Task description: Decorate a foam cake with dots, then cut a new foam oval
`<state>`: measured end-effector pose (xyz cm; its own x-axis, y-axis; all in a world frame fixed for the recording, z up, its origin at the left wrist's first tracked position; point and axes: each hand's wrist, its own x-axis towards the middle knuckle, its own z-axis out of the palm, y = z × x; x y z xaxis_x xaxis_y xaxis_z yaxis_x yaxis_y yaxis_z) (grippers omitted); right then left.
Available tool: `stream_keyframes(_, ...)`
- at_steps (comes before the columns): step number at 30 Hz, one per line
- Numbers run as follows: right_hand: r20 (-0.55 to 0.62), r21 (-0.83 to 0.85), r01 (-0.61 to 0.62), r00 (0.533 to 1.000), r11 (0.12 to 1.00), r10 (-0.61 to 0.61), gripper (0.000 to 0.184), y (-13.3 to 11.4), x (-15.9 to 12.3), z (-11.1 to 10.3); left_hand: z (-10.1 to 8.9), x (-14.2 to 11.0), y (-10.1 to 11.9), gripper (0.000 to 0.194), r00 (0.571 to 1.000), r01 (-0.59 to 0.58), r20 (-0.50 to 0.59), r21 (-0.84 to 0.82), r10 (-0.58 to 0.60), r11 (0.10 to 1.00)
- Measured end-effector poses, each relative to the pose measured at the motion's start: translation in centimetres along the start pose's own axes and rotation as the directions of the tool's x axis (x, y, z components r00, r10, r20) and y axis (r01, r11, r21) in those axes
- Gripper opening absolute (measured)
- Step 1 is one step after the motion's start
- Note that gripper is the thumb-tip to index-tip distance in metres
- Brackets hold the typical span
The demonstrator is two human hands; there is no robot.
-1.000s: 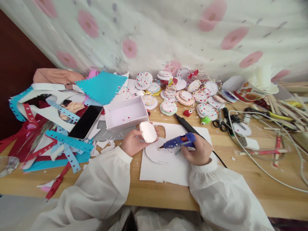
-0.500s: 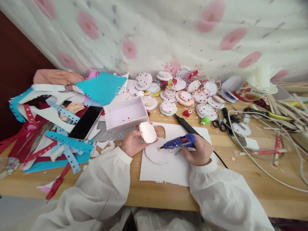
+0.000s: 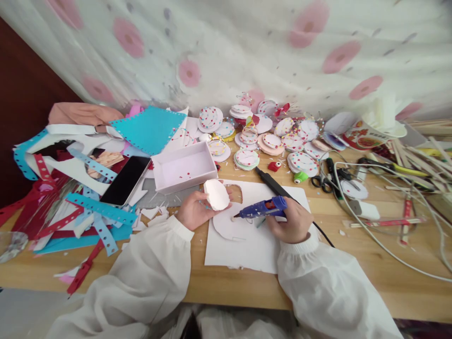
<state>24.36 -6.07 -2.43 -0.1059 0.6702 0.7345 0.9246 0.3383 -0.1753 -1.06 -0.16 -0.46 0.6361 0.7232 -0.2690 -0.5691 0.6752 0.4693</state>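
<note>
My left hand (image 3: 194, 210) is closed on a small white roundish paper piece (image 3: 216, 194), held by its edges and tilted above the table. A blue glue gun (image 3: 263, 207) is in my right hand (image 3: 293, 220), fingers wrapped round its handle. Its nozzle points left, at a small pale blob on a white paper disc (image 3: 226, 228); whether the tip touches cannot be made out. Under the disc lies a white sheet (image 3: 261, 256) with a hole cut near its top edge.
Left are a pale box (image 3: 185, 167), a phone (image 3: 126, 180), and red and blue punched strips (image 3: 100, 207). Several decorated layered discs (image 3: 247, 157) stand behind. Scissors (image 3: 322, 183), a white cable (image 3: 388, 263), wooden sticks (image 3: 422, 162) and a paper bowl (image 3: 367, 136) are right.
</note>
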Motion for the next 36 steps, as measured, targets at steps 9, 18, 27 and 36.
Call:
stream_keyframes(9, -0.012, 0.04, 0.035, 0.999, 0.999, -0.035, 0.015, 0.01, 0.1, -0.19, 0.12, 0.04, 0.04, 0.058, 1.0, 0.001, -0.03, -0.003, -0.001, 1.0)
stream_keyframes(18, -0.076, 0.072, 0.008, 0.997, 0.997, -0.003, 0.015, -0.05, 0.03, -0.25, -0.09, -0.01, 0.0, 0.06, 1.0, 0.012, -0.017, -0.006, -0.012, 1.0)
stream_keyframes(27, 0.062, 0.111, -0.189, 0.981, 0.976, 0.183, 0.022, -0.45, -0.02, -0.16, -0.25, 0.06, -0.01, 0.064, 1.0, 0.015, -0.022, -0.013, -0.015, 1.0)
stream_keyframes(36, 0.128, 0.163, -0.327, 0.942, 0.931, 0.309, 0.028, -0.67, 0.15, -0.34, -0.48, 0.05, -0.19, 0.062, 1.0, -0.013, -0.023, -0.041, 0.012, 0.999)
